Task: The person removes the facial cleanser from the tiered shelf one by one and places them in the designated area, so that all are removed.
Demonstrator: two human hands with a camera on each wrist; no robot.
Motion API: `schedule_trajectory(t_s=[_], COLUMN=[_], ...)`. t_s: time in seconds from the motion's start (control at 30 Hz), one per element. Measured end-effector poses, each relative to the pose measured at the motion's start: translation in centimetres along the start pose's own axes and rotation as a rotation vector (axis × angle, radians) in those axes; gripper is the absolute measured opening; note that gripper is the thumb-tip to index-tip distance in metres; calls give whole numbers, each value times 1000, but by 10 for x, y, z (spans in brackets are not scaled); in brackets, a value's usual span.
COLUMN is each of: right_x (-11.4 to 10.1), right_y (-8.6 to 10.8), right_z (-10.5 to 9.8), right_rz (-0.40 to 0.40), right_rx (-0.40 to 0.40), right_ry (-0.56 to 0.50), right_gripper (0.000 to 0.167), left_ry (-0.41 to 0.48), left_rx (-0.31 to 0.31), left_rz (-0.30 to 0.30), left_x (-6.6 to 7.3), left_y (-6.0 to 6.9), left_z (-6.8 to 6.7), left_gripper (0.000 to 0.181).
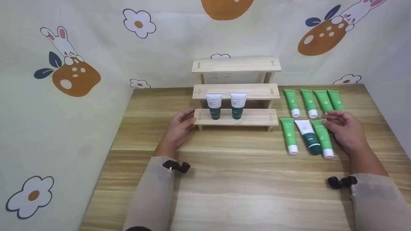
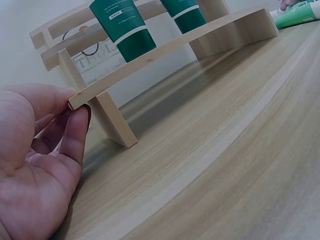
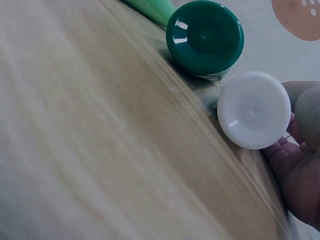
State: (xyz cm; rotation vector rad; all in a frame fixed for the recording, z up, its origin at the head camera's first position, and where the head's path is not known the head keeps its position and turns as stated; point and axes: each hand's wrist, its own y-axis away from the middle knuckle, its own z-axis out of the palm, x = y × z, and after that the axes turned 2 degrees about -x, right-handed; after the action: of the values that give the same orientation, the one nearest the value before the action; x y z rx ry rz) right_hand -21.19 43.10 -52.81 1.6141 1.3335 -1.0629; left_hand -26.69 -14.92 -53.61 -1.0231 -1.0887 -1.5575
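Left hand (image 1: 179,130), centre-left of frame: fingers pinch left end of wooden rack (image 1: 258,118), lowest step. Two small tubes (image 1: 238,104) stand on that step. Right hand (image 1: 349,133), right of frame: fingers bent at upper end of green tube (image 1: 323,138); whether gripping, cannot tell. Larger white-and-green tube (image 1: 309,137) lies just left.

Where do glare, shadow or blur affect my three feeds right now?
Head: pale glare across the near tabletop; left wrist: dim, with a shadow beneath the wooden stand; right wrist: bright reflections on the dark green cap, tabletop grain soft and blurred.
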Motion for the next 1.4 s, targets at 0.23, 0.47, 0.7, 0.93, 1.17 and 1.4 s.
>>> schedule_trajectory(t_s=[0.23,0.47,0.7,0.93,1.17,1.4], right_x=[2,-2,-13,-32,-62,-90], right_y=[1,1,5,10,16,20], right_z=[-1,-3,-1,12,40,75], right_rz=[-33,23,95,70,-27,-195], right_rx=[33,60,116,146,111,-19], right_ry=[27,-71,-327,-452,-337,-450], right_gripper=[39,35,34,38,31,24], left_ry=[14,18,25,22,9,14], left_rx=[7,10,12,15,9,14], left_rz=[1,9,-5,-16,-4,0], left_x=[-1,-1,0,0,-2,-4], left_y=[1,0,0,-1,-1,-3], left_z=[2,2,1,1,0,-1], left_gripper=[52,52,54,54,53,52])
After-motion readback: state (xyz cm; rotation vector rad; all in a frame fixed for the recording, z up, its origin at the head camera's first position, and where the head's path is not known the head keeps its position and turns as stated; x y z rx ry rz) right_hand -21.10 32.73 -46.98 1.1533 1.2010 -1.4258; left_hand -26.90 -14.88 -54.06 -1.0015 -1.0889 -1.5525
